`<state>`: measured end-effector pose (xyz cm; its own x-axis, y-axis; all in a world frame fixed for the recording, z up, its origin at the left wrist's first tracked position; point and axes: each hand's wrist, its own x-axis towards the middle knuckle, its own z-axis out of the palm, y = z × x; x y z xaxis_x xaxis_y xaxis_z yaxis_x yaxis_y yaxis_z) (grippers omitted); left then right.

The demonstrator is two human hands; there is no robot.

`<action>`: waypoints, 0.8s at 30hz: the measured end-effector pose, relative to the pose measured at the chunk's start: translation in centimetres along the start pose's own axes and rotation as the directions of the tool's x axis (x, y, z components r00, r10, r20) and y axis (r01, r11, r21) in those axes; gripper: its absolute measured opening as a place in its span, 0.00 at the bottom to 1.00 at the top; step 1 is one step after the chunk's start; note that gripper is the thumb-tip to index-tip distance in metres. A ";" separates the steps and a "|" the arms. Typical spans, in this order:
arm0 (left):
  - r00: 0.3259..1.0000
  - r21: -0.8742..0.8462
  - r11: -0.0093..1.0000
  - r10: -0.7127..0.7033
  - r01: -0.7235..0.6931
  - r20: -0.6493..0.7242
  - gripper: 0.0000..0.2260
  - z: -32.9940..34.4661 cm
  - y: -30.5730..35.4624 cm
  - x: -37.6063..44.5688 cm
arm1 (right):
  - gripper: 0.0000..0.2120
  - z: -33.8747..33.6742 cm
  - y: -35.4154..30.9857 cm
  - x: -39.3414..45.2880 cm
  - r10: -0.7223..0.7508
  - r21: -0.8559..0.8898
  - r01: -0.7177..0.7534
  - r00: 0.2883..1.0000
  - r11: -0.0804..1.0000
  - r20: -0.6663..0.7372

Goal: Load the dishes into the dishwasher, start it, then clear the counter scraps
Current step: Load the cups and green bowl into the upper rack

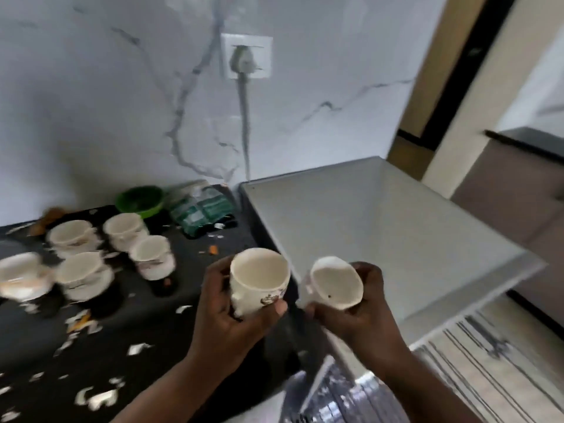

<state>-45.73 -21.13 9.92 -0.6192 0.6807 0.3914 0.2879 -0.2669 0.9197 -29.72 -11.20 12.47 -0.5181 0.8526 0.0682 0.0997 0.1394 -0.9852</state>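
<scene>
My left hand (225,312) grips a cream cup (259,277) with a printed motif, held upright over the counter's right edge. My right hand (363,303) grips a second cream cup (335,283), tilted with its mouth toward me. Several more cream cups (122,228) stand on saucers (88,285) at the left of the black counter (183,300). White and orange scraps (97,398) lie scattered over the counter. The dishwasher's grey top (381,239) is to the right; below it shiny racks (335,401) show, blurred.
A green bowl (140,201) and a green-white packet (201,212) sit at the counter's back by the marble wall. A cord (244,123) hangs from a wall socket (247,56) down behind the dishwasher. Striped flooring (488,361) lies at lower right.
</scene>
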 end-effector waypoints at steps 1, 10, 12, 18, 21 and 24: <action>0.998 -0.043 0.999 -0.021 0.023 0.060 0.30 2.9 0.2 -0.5 | 0.33 -3.0 0.6 -0.6 0.068 0.062 -0.064 0.996 0.996 -0.062; 0.764 0.245 0.956 -0.280 0.164 0.582 0.25 22.3 -0.6 -8.4 | 0.24 -22.7 11.2 -9.8 0.565 0.836 -0.250 0.821 0.489 -0.085; 0.653 0.373 0.923 -0.343 0.099 0.675 0.24 24.7 -1.9 -10.0 | 0.22 -24.4 13.8 -12.0 0.676 0.818 -0.322 0.730 0.476 -0.106; 0.438 0.699 0.691 -0.579 -0.185 0.688 0.31 26.8 -8.3 -13.0 | 0.29 -23.3 20.7 -15.6 0.841 0.344 -0.770 0.518 0.538 -0.156; 0.445 0.787 0.532 -0.650 -0.311 0.616 0.32 26.9 -11.6 -13.0 | 0.42 -20.8 23.3 -15.0 0.817 0.071 -0.834 0.514 0.547 -0.260; 0.445 0.772 0.399 -0.647 -0.494 0.619 0.34 27.1 -15.1 -13.3 | 0.37 -19.0 23.9 -14.1 0.740 -0.231 -0.797 0.605 0.559 -0.295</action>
<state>-22.05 -7.66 -10.01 -0.0096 0.8978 -0.4404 0.9850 0.0843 0.1503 -3.87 -10.27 -9.01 0.0109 0.7670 -0.6416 0.6648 -0.4848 -0.5683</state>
